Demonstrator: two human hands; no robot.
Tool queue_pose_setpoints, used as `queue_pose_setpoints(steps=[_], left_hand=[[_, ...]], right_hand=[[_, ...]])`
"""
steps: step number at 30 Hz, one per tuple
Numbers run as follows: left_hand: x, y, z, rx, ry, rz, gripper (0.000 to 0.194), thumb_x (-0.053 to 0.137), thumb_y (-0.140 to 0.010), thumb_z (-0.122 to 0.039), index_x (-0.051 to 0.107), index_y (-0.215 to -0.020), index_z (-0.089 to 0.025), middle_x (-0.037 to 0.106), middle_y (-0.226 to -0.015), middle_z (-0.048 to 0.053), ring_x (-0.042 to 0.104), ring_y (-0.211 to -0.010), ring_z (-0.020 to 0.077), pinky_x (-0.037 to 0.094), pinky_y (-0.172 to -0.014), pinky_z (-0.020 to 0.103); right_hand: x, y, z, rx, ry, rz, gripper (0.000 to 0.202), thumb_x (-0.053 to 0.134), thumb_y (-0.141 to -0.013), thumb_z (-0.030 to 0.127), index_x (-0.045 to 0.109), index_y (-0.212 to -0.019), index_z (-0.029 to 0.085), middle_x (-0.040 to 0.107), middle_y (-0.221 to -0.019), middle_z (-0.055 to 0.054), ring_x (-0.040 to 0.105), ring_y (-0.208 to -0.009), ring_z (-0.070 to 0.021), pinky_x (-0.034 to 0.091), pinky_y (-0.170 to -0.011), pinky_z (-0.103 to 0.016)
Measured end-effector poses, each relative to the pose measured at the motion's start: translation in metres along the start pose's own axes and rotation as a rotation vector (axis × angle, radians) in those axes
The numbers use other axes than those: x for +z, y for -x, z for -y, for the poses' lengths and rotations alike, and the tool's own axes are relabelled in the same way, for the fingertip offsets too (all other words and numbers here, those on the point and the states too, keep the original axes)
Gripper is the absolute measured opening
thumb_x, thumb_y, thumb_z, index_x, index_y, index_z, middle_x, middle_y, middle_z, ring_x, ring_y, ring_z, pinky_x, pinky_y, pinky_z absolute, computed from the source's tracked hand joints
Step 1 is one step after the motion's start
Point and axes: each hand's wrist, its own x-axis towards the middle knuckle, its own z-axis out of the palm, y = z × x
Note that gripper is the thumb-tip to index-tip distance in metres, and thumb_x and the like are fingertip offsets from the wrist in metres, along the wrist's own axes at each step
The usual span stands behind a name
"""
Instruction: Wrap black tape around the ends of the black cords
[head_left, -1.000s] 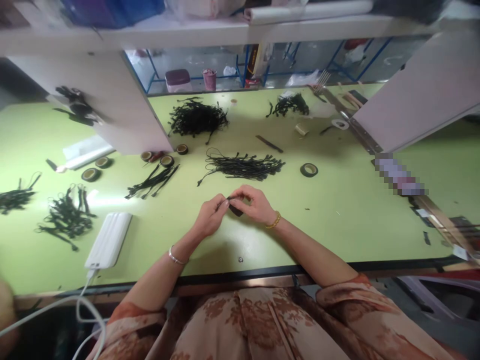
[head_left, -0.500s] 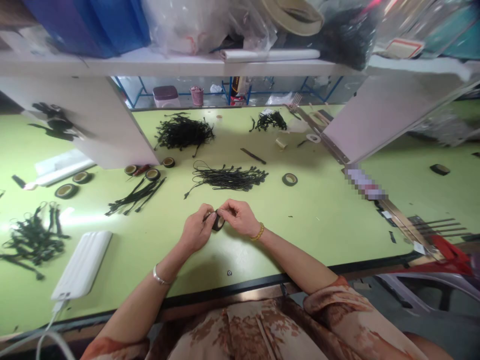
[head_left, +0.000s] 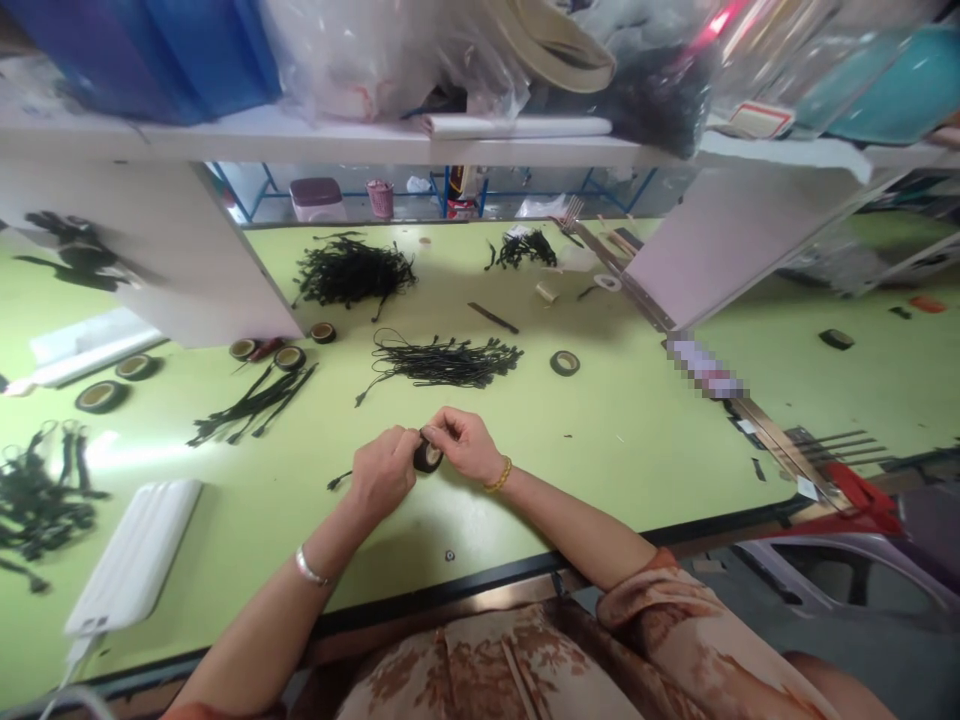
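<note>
A small ring [head_left: 450, 556] lies near the front edge of the green tabletop [head_left: 615, 480], with a white power bank [head_left: 135, 555] off to the left. Beyond the ring, the left hand [head_left: 384, 470] has its fingers curled closed on a thin black cable [head_left: 340, 481], whose plug end sticks out behind. The right hand [head_left: 466, 448] meets it, fingers pinched together at the upper edge of a black tape roll [head_left: 428, 457], which sits between the hands; the exact grip is partly hidden. Past them lies a bundle of black cables [head_left: 450, 362], a loose tape roll [head_left: 565, 363] to its right. Farther back are a larger cable heap [head_left: 352, 270] and a smaller one [head_left: 527, 248]. Above, the shelf [head_left: 360, 148] carries a blue container [head_left: 150, 60], its contents out of sight, and clear plastic bags, one around a teal object [head_left: 881, 90]. On the far floor stand a lidded bin [head_left: 316, 199] and a pink basket [head_left: 380, 198] with crumpled stuff at its top.
</note>
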Motion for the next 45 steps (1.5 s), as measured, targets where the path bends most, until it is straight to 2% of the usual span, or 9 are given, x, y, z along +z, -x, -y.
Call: queue_pose_setpoints(steps=[4,6,11,15,18,27,31,38,45], left_hand=[[0.000,0.001,0.004,-0.035,-0.035,-0.074,0.030,0.035,-0.096,-0.026,0.057,-0.076,-0.019,0.063,-0.070,0.006,0.054,-0.063,0.0155,0.030,-0.054,0.027],[-0.001,0.001,0.006,-0.041,-0.013,-0.071,0.030,0.035,-0.096,-0.026,0.057,-0.077,-0.019,0.063,-0.070,0.006,0.055,-0.063,0.0152,0.031,-0.054,0.027],[0.000,0.001,0.002,-0.006,0.117,0.059,0.024,0.035,-0.094,-0.020,0.058,-0.088,-0.019,0.066,-0.076,0.006,0.060,-0.068,0.0157,0.036,-0.056,0.026],[0.002,0.000,-0.009,0.004,0.184,0.182,0.021,0.036,-0.095,-0.023,0.057,-0.095,-0.019,0.066,-0.079,0.005,0.063,-0.070,0.0164,0.040,-0.057,0.025],[0.002,0.000,-0.014,0.025,0.177,0.217,0.020,0.036,-0.095,-0.024,0.055,-0.098,-0.019,0.065,-0.081,0.006,0.065,-0.072,0.0181,0.042,-0.056,0.026],[0.010,0.002,-0.015,0.005,0.204,0.304,0.017,0.036,-0.093,-0.020,0.052,-0.087,-0.019,0.066,-0.075,0.007,0.064,-0.062,0.0195,0.041,-0.056,0.029],[0.008,0.000,-0.017,-0.100,0.271,0.312,0.012,0.039,-0.093,-0.023,0.050,-0.087,-0.020,0.066,-0.072,0.005,0.064,-0.060,0.0189,0.040,-0.057,0.028],[0.004,-0.006,-0.017,-0.401,0.536,0.212,0.007,0.049,-0.086,-0.025,0.047,-0.079,-0.023,0.056,-0.057,-0.002,0.053,-0.050,0.0165,0.033,-0.053,0.026],[0.006,-0.006,-0.008,-0.506,0.568,0.116,0.015,0.053,-0.080,-0.022,0.042,-0.071,-0.022,0.047,-0.053,-0.004,0.040,-0.047,0.0130,0.027,-0.054,0.025]], right_hand=[[0.000,-0.003,-0.003,0.038,-0.038,-0.009,0.043,0.056,-0.086,0.063,0.051,-0.078,0.021,0.060,-0.056,0.003,0.055,-0.052,-0.0127,0.044,-0.056,-0.027],[0.000,-0.005,-0.003,0.074,-0.080,0.009,0.044,0.056,-0.085,0.065,0.049,-0.084,0.021,0.061,-0.057,0.004,0.057,-0.055,-0.0129,0.045,-0.058,-0.027],[0.000,-0.011,-0.001,0.232,-0.245,-0.011,0.045,0.070,-0.075,0.059,0.058,-0.092,0.019,0.060,-0.068,0.003,0.055,-0.060,-0.0114,0.042,-0.057,-0.025],[0.000,-0.013,-0.003,0.342,-0.410,-0.045,0.044,0.084,-0.062,0.041,0.061,-0.091,0.018,0.062,-0.068,0.003,0.054,-0.060,-0.0110,0.041,-0.058,-0.025],[0.000,-0.013,-0.005,0.321,-0.438,-0.089,0.045,0.086,-0.056,0.029,0.061,-0.092,0.018,0.061,-0.062,0.006,0.056,-0.059,-0.0111,0.044,-0.063,-0.026],[0.000,-0.012,-0.005,0.316,-0.497,-0.163,0.054,0.086,-0.054,0.030,0.052,-0.095,0.020,0.063,-0.057,0.007,0.061,-0.057,-0.0140,0.048,-0.062,-0.029],[-0.002,-0.010,0.000,0.252,-0.507,-0.176,0.057,0.086,-0.056,0.030,0.048,-0.097,0.021,0.064,-0.059,0.006,0.061,-0.057,-0.0141,0.048,-0.064,-0.030],[0.002,-0.004,0.004,0.103,-0.439,-0.145,0.049,0.083,-0.062,0.037,0.049,-0.094,0.023,0.066,-0.066,0.004,0.061,-0.062,-0.0147,0.049,-0.068,-0.031],[0.003,0.002,0.005,0.012,-0.343,-0.058,0.048,0.081,-0.067,0.042,0.049,-0.096,0.023,0.063,-0.068,0.005,0.061,-0.064,-0.0147,0.047,-0.066,-0.030]])
